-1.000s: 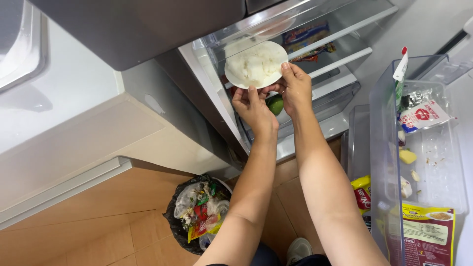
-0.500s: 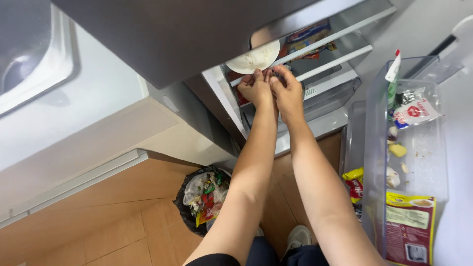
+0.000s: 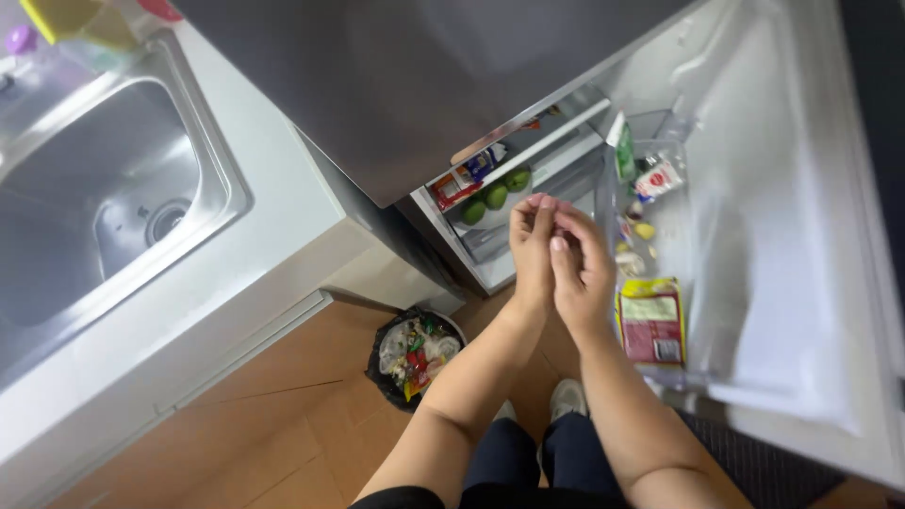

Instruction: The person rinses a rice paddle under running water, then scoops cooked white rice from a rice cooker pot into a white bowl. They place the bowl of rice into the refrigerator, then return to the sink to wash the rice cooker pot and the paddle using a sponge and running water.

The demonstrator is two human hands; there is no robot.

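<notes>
My left hand (image 3: 531, 243) and my right hand (image 3: 582, 269) are raised side by side in front of the open fridge. Their fingertips touch each other and nothing is held in either. Just beyond them, three green round fruits (image 3: 495, 196) lie on a fridge shelf (image 3: 556, 141) next to some colourful packets (image 3: 468, 176). The grey fridge top hides the upper shelves. No plate shows in this view.
The fridge door (image 3: 782, 236) stands open at right, with a red and yellow packet (image 3: 650, 322) and small items in its bins. At left are a steel sink (image 3: 104, 198) and a white counter (image 3: 283, 198). A full black bin (image 3: 415, 353) stands on the wooden floor.
Both hands held a white plate of food up at the fridge shelves. The plate has left my hands and they have drawn back together. The view has swung left to show the sink.
</notes>
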